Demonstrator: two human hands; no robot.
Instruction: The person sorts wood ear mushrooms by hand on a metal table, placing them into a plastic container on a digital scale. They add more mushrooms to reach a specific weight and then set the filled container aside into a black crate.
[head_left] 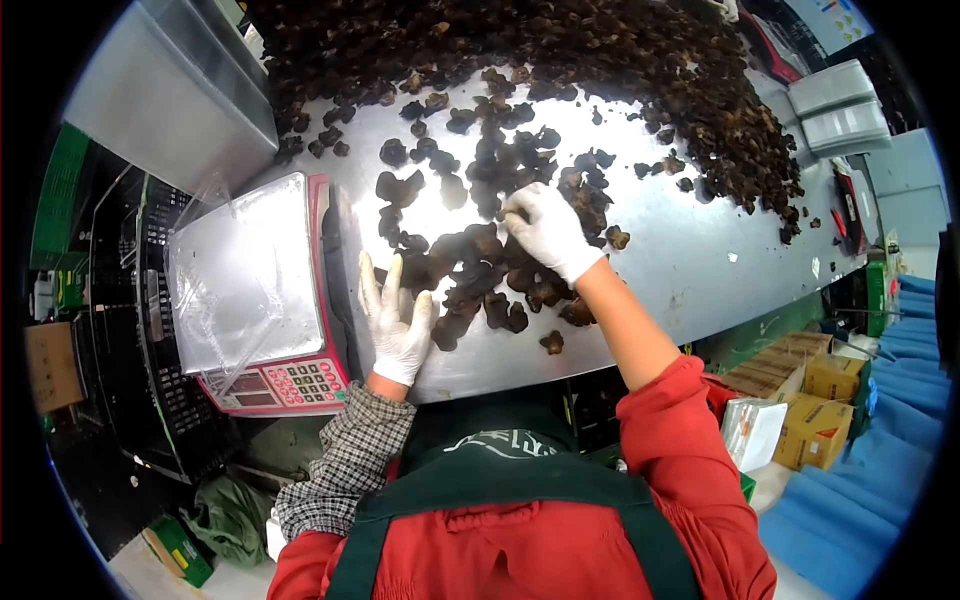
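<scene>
Dark brown, crinkled pieces (478, 255) like dried fungus lie scattered on a shiny metal table (690, 265). My left hand (395, 325), in a white glove, rests at the near left edge of these pieces with its fingers spread and nothing held. Above the middle of the scatter is my right hand (545, 228), also gloved in white. Its fingers are pressed together at the pieces; what they hold, if anything, is too small to make out.
A red scale (250, 290) with a metal plate and clear plastic on it stands at the left, a grey bin (180, 90) behind it. A large heap (640, 50) of pieces covers the back. Clear packs (840, 110) and another red scale (850, 210) are at the right. Cartons (815, 425) stand below.
</scene>
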